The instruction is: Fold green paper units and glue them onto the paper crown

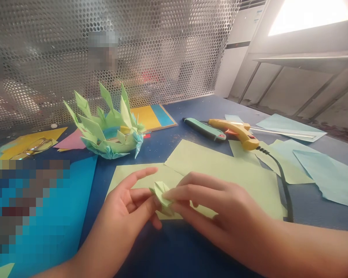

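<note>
Between my two hands is a small folded piece of light green paper point(160, 192), creased into pointed layers. My left hand point(130, 202) pinches its left side between thumb and fingers, with the index finger stretched out above. From the other side, the thumb and fingertips of my right hand point(217, 200) grip its right edge. Flat green paper sheets point(214, 164) lie on the table just beneath and behind my hands. Farther back on the left stands a ring-shaped origami piece point(113, 144) with tall green points and a blue-green base.
A yellow glue gun point(234, 129) with a black cord lies right of a green utility knife point(204, 128). Pale blue sheets point(330, 172) spread over the right side. Glasses point(36, 146) rest on yellow paper at left, near a blue sheet point(75, 200). A perforated metal panel point(162, 50) borders the back.
</note>
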A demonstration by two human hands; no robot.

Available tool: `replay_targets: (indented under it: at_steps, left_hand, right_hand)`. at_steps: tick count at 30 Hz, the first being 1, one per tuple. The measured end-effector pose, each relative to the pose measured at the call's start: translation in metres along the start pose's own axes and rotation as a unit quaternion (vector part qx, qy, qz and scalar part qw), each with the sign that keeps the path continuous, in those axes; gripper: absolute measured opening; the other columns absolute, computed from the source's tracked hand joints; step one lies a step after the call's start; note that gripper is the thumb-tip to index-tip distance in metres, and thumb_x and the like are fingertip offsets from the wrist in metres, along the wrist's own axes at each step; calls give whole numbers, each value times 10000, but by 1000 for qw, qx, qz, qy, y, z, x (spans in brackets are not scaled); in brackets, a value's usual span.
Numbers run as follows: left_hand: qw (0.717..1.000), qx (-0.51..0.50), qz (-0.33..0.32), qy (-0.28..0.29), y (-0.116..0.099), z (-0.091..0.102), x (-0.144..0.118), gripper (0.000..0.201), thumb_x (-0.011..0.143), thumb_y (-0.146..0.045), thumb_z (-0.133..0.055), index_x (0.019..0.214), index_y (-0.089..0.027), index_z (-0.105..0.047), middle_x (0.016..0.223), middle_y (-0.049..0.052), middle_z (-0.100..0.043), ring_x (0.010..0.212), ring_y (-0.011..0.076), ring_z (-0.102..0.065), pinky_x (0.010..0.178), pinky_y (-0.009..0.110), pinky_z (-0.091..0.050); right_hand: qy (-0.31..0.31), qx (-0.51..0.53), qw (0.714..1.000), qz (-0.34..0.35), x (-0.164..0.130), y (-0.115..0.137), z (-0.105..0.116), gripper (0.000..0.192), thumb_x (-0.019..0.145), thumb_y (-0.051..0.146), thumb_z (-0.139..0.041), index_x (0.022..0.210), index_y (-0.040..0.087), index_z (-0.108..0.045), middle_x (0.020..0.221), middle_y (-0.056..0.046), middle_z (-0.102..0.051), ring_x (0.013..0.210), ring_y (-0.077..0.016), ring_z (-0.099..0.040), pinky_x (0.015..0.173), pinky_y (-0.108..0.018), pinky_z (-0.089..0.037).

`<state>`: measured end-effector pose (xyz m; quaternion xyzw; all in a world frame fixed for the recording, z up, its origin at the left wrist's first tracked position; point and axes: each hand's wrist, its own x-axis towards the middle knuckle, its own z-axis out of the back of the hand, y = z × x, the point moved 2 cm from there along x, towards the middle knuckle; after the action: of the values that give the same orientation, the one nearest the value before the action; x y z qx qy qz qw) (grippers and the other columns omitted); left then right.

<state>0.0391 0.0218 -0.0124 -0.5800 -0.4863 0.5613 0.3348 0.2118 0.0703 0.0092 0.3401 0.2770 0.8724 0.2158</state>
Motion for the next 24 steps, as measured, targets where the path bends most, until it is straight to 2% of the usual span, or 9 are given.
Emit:
replay_targets:
  at_steps: [6,11,15,17,21,24]
  left_hand:
    - [1000,21,-5,20,-2,-1,-2,433,822,-304,-784,1211,-208,-618,609,-62,-688,517,73,-576,557,156,-450]
    - [1000,10,7,8,-6,-3,-2,468,803,-211,-749,1239,-188,-579,615,-63,-685,534,69,-561,566,153,-430]
    - [1000,19,17,17,-7,-3,-2,441,843,-198,-688,1262,-208,-548,647,-62,-677,573,72,-542,602,158,-431]
    - [999,23,16,28,-6,-2,-2,430,862,-228,-689,1263,-205,-538,649,-63,-672,566,68,-533,608,161,-427]
    - [998,26,10,60,-3,-2,0,567,831,-377,-771,1289,-201,-488,649,-48,-702,543,80,-550,589,186,-433]
    - [997,40,6,61,-2,-2,3,607,801,-418,-798,1272,-195,-487,633,-45,-704,534,90,-559,573,196,-434]
  right_hand:
    - [-3,15,1000,18,0,-2,3,143,962,146,-584,944,184,-721,883,-51,-653,793,-133,-670,763,-199,-573]
    - [32,19,999,27,0,-6,3,158,950,122,-613,1053,169,-722,1002,-73,-691,921,-138,-682,879,-196,-540]
    - [43,13,997,55,-2,-7,2,242,954,49,-552,1114,149,-704,1021,-77,-709,951,-135,-667,880,-192,-521]
    - [42,13,997,60,-2,-7,3,252,953,32,-531,1103,148,-697,1006,-74,-719,947,-138,-666,876,-199,-519]
    - [44,10,997,55,1,-6,3,267,933,-13,-501,1039,155,-679,953,-51,-733,909,-130,-664,852,-191,-508]
    - [42,-8,998,47,1,-6,2,259,928,-22,-499,1031,153,-660,912,-35,-725,849,-118,-654,829,-187,-491]
